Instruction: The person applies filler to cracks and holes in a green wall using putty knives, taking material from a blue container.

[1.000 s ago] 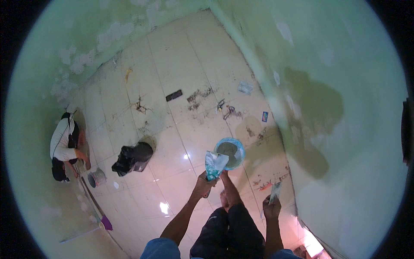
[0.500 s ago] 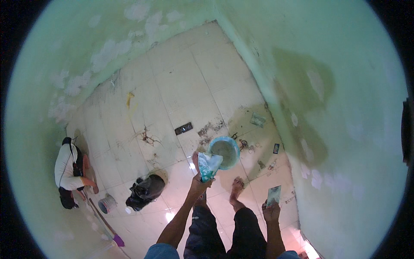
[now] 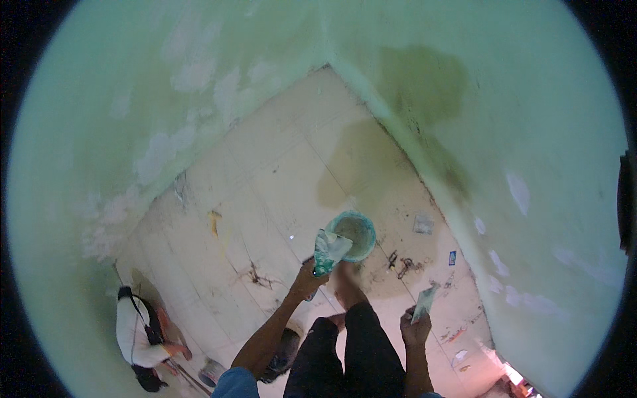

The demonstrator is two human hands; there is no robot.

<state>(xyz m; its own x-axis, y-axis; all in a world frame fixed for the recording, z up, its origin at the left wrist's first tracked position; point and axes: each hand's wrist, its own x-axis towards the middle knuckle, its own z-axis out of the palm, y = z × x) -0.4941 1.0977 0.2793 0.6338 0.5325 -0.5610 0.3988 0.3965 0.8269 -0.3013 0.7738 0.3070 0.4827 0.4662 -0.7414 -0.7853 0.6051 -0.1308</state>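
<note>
Slanting toward the far corner of the floor [image 3: 265, 176], the scraper [image 3: 330, 249] is gripped in the closed left hand [image 3: 308, 280], nearer the bucket [image 3: 359, 235]; a blade [image 3: 424, 304] is clasped by the right hand [image 3: 416, 328].

The room is dim, its walls [image 3: 564, 166] tinted green, with a bright, pinkish glow [image 3: 513, 375] at lower right. 1 broad, soft-edged shadow [image 3: 358, 159] crosses the floor [image 3: 279, 159] and right wall (the lamp itself is out of view). A tiny glint [image 3: 292, 237] dots the tiles. 1 foot [image 3: 346, 286] looks blurred; straight edges bend toward the black rim.
</note>
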